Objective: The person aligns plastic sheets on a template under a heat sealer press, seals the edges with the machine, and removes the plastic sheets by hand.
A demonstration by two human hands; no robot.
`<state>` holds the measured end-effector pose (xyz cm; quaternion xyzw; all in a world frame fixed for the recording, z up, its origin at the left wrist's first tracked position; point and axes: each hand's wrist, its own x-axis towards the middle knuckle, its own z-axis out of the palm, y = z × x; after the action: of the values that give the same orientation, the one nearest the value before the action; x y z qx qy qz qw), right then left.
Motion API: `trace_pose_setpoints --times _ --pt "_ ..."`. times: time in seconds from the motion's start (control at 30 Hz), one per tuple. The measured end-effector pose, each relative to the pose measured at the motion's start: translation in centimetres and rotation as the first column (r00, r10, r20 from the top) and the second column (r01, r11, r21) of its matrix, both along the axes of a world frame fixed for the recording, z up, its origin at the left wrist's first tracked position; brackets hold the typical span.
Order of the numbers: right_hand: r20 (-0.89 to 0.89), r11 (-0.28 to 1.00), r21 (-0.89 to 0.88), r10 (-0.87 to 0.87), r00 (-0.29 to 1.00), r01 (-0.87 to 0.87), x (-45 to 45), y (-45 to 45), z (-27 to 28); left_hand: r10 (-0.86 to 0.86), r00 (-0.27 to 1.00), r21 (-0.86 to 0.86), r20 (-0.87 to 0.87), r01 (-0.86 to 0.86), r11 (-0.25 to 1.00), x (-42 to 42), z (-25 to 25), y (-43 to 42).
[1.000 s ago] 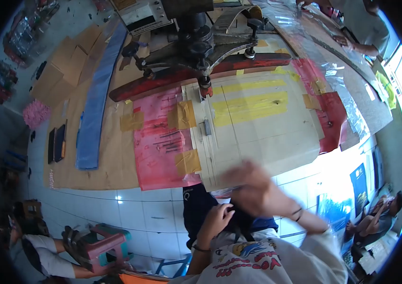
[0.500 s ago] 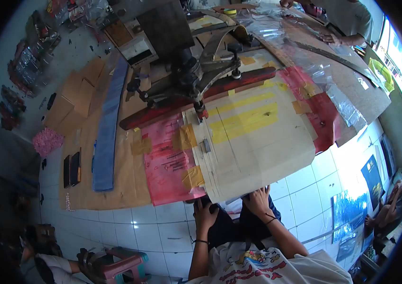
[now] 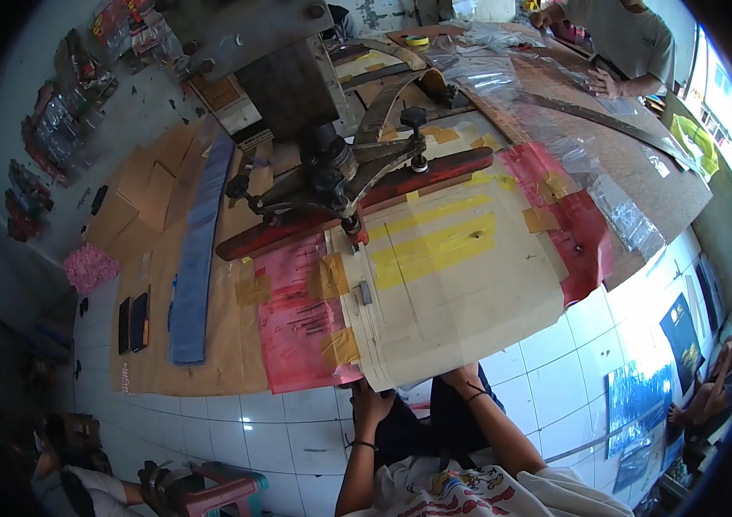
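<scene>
My left hand (image 3: 372, 403) is at the table's front edge, close to my left knee, its fingers mostly hidden by the edge. My right hand (image 3: 462, 376) reaches under the front edge of a stack of cream sheets (image 3: 461, 319), which covers its fingers. Yellow strips (image 3: 448, 250) and a thin dark line mark the top sheet, and a small grey block (image 3: 365, 293) lies near its left side. Red-stained sheets (image 3: 301, 323) flank the stack, with brown tape (image 3: 342, 346) on them. Behind it, a long red bar (image 3: 280, 231) lies beneath a black metal press arm (image 3: 331, 177).
A blue folded strip (image 3: 198, 258), dark phone-like items (image 3: 139, 319) and cardboard (image 3: 137, 194) lie on the left. At the far right, another person's hand (image 3: 604, 84) rests by clear plastic film (image 3: 491, 69). A stool (image 3: 224, 495) stands on the tiled floor at lower left.
My right hand has slid forward, its fingers passing out of sight under the sheets' edge. My left hand stays near the knee. The view has shifted slightly.
</scene>
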<state>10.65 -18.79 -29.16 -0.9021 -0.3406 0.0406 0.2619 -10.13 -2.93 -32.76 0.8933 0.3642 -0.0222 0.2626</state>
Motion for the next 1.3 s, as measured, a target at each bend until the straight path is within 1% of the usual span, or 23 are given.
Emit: trace_pose_setpoints --times 0.03,0.13,0.27,0.33,0.43,0.53,0.63,0.73,0.83,0.93,1.03,1.13,1.23,1.3 --pt "-0.010 1.000 0.011 0.006 1.000 -0.005 0.1 0.0 -0.4 0.002 1.000 0.016 0.027 -0.003 1.000 0.0 -0.1 -0.1" --pt "-0.037 1.000 -0.011 0.000 0.999 -0.001 0.3 -0.2 -1.1 0.023 1.000 -0.002 0.001 -0.023 1.000 0.3 0.9 -0.4" --pt "-0.026 0.999 -0.037 -0.003 1.000 0.002 0.2 0.0 -1.4 0.015 1.000 0.031 -0.019 -0.015 0.999 0.5 2.0 -0.6" --pt "-0.031 0.999 -0.038 -0.019 0.999 0.017 0.1 0.0 -1.0 0.006 0.999 0.029 -0.034 -0.005 1.000 0.5 1.5 -0.4" --pt "-0.023 1.000 0.006 -0.018 1.000 0.018 0.1 0.0 -0.6 -0.005 1.000 0.043 -0.012 0.006 0.999 0.5 1.6 -0.3" --pt "-0.040 1.000 0.012 -0.023 0.999 0.023 0.0 -0.1 -0.5 0.010 1.000 0.049 -0.015 -0.009 0.999 0.6 2.0 -0.4" --pt "0.025 0.998 0.038 -0.043 0.999 0.042 -0.2 0.0 -0.3 0.072 0.997 0.016 -0.036 -0.071 0.997 1.2 2.5 -0.3" --pt "-0.104 0.998 -0.060 -0.025 0.994 0.019 -0.2 -0.3 0.2 0.077 0.996 0.010 -0.048 -0.077 0.997 1.5 2.8 0.0" --pt "-0.095 0.997 -0.075 -0.012 0.995 0.005 -0.2 -0.3 0.3 0.070 0.997 0.059 -0.032 -0.068 0.996 1.6 2.9 0.0" --pt "-0.122 0.996 -0.086 -0.020 0.992 0.009 -0.1 -0.1 0.1 0.051 0.997 0.059 -0.053 -0.048 0.997 1.5 2.7 0.2" --pt "-0.079 1.000 -0.015 0.001 0.997 -0.002 0.0 -0.1 0.4 0.013 1.000 0.107 0.006 -0.014 0.994 1.2 1.6 0.4" --pt "-0.111 0.999 -0.028 -0.022 0.994 0.019 0.0 -0.1 0.9 -0.002 1.000 0.130 0.020 -0.001 0.991 1.0 0.7 0.4" --pt "-0.081 0.999 -0.029 -0.019 0.997 0.017 -0.1 -0.2 1.6 0.049 0.995 0.013 0.092 -0.050 0.999 0.8 -0.1 0.6" --pt "-0.104 1.000 -0.020 -0.016 0.994 0.014 -0.1 -0.2 2.0 0.066 0.994 -0.035 0.090 -0.063 0.997 0.8 -0.3 0.7"
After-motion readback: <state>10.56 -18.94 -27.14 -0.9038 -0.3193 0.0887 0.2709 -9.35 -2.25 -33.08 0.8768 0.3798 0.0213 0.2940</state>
